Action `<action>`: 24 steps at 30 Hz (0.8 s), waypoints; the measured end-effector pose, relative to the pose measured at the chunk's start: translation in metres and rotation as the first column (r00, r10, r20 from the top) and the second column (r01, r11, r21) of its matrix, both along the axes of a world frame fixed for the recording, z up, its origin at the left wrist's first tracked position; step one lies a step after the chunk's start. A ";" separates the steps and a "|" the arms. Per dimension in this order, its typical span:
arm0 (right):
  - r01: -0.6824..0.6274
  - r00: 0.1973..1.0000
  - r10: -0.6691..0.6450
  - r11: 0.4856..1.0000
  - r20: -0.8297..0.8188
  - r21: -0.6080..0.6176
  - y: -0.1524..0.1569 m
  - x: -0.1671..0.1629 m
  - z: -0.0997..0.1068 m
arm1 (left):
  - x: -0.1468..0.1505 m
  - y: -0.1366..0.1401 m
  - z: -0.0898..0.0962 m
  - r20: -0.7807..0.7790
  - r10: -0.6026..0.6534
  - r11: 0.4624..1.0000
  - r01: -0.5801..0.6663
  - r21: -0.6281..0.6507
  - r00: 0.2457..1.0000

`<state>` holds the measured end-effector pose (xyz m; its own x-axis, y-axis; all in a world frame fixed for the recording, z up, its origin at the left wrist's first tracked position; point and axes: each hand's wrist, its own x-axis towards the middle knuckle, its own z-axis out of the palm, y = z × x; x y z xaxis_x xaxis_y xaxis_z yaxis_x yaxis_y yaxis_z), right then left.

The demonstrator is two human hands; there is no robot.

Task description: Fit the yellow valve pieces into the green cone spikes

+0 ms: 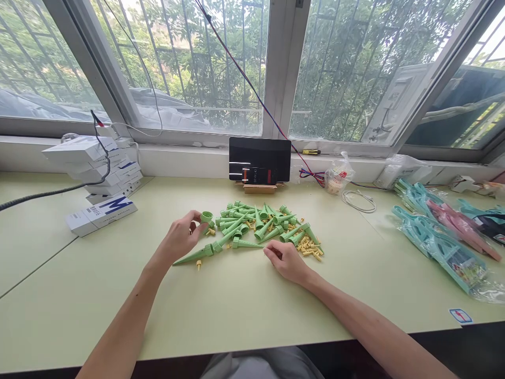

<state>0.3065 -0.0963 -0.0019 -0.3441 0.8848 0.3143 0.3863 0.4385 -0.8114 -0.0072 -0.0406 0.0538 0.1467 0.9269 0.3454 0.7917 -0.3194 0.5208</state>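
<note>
My left hand [183, 234] is closed, thumb and fingers, around a green plastic piece with a round open cup [206, 216], held at the left side of the pile; its lower part is hidden. My right hand [286, 258] pinches the thin tip of a green watering spike [245, 243] lying flat, its wide end pointing left. Behind both hands is a heap of green watering spikes [262, 229]. Small yellow plugs [310, 246] lie mostly at its right. Another spike [194, 256] rests below my left hand, with a single yellow plug [199, 265] beside it.
A phone [259, 176] leans against a black tablet [260, 152] at the back. White boxes [104, 213] are stacked at left. On the right lie bagged teal plastic items [445, 252], a white cable [358, 201] and a plastic bag [338, 176].
</note>
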 end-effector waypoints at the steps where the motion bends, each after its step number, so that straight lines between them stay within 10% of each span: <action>1: -0.001 1.000 0.001 1.000 0.000 0.001 0.000 0.000 0.000 | 0.001 -0.001 0.001 0.016 0.002 1.000 -0.002 -0.011 1.000; 17: -0.006 1.000 0.006 1.000 0.008 0.005 0.000 0.001 -0.002 | 0.005 -0.012 0.014 -0.182 -0.081 0.996 0.076 -0.039 0.980; 24: -0.003 1.000 0.003 1.000 0.008 0.004 0.001 0.001 -0.002 | 0.002 -0.010 0.009 -0.249 -0.145 0.957 0.072 -0.281 0.957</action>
<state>0.3074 -0.0957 -0.0037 -0.3495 0.8824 0.3150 0.3913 0.4430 -0.8066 -0.0056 -0.0511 0.0629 0.3035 0.9526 0.0231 0.8807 -0.2897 0.3748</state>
